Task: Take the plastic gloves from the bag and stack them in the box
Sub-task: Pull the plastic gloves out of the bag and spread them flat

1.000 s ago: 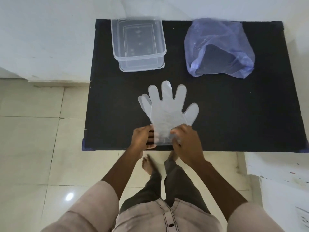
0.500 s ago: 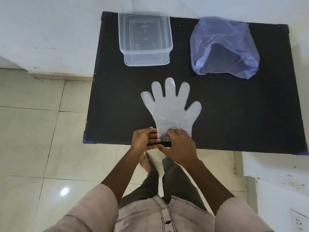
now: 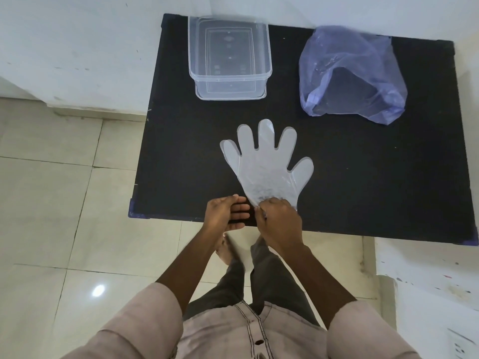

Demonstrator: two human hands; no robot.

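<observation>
From the head camera, looking down, a black table (image 3: 363, 177) stands against a white wall, with pale floor tiles to its left and below its near edge. A clear plastic glove (image 3: 267, 169) lies flat on the table, roughly in the middle of its near half, its five fingers spread and pointing away from the person, its cuff at the near edge. The right hand (image 3: 281, 224) sits on the cuff end, fingers curled down onto the plastic, which bunches and wrinkles right under the fingertips (the pinch itself is hidden beneath the knuckles, so how firmly it holds the film cannot be told). The left hand (image 3: 225, 215) is just beside it to the left, turned on its side with the thumb uppermost and the fingers loosely extended toward the right hand, their tips close to the edge of the cuff; whether they touch the glove cannot be made out, and the hand has nothing closed inside it. At the far left of the table stands a clear rectangular box (image 3: 229, 60), open on top, with nothing visible inside it but the moulded marks on its floor. At the far right lies a translucent bluish bag (image 3: 350, 73), crumpled, its mouth facing the near side; its contents cannot be told through the film. Box and bag are well apart from each other and from the glove. Both forearms are bare below pale sleeves, and a bare foot shows on the floor under the table edge.
</observation>
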